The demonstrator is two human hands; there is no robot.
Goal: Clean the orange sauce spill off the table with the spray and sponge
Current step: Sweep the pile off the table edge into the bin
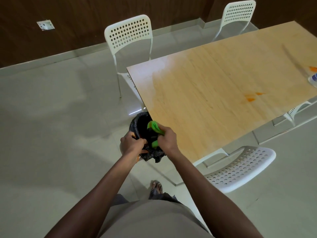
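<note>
No writing is legible anywhere, while the right hand (167, 138) has its fingers clamped on the green sponge (154, 128) over the black-lined bin (137, 125) beside the table (214, 93), whose liner the left hand (132, 143) pinches, with orange sauce (252, 97) on the tabletop.

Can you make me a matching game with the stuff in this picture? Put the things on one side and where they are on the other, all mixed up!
Things:
1. green sponge
2. orange sauce spill
3. spray bottle
4. bin

Places:
A. on the floor at the table's corner, lined with a black bag
B. at the right edge of the picture, on the table
C. squeezed in the right hand, over the bin
D. smeared on the tabletop, towards the right

Pairs: 1-C, 2-D, 3-B, 4-A

The left hand grips the bin's bag at the rim.
</note>
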